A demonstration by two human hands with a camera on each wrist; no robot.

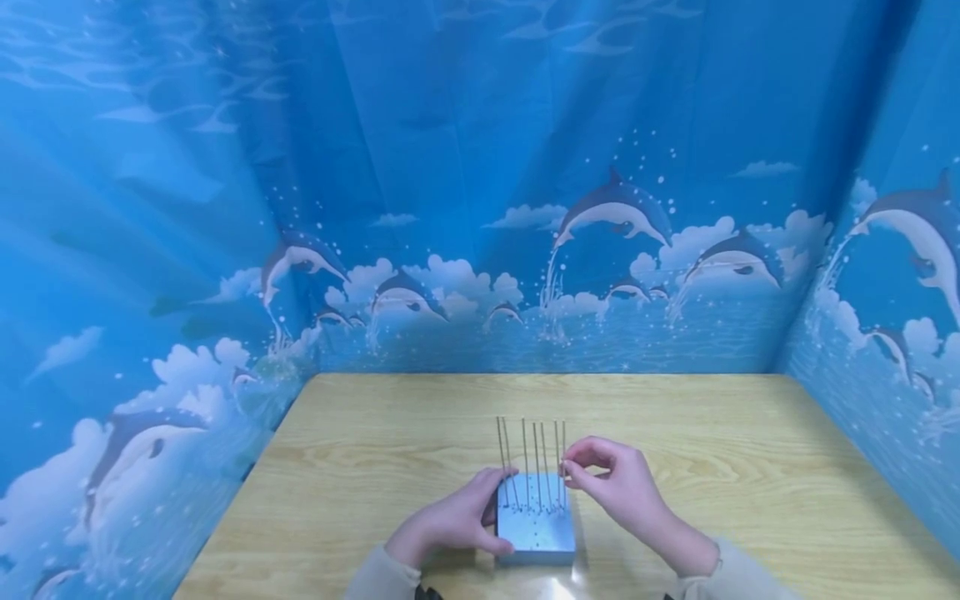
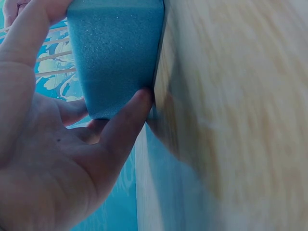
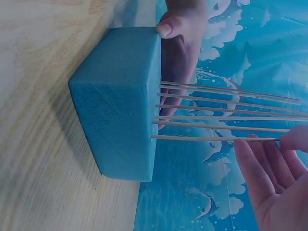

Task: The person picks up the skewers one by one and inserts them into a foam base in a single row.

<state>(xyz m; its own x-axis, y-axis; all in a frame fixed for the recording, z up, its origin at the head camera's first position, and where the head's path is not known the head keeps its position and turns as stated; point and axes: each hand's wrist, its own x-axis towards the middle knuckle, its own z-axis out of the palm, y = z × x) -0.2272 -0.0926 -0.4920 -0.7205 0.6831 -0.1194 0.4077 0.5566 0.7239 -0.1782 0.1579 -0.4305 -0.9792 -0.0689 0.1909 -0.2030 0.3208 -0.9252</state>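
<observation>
A light blue foam block (image 1: 536, 532) rests on the table, its top dotted with small holes. Several thin wooden sticks (image 3: 231, 104) stand in it in a row, some leaning slightly. My left hand (image 1: 459, 512) holds the block from its left side, thumb at the near corner and fingers around the far part. In the left wrist view, that thumb and fingers span the foam block (image 2: 118, 60). At the right end of the row, my right hand (image 1: 624, 492) pinches the upper part of a wooden stick (image 3: 192, 138) whose lower end sits in the foam.
The wood-grain table (image 1: 750, 467) extends around the block on all sides. Blue curtains (image 1: 465, 167) printed with dolphins and clouds rise along the table's back, left and right edges.
</observation>
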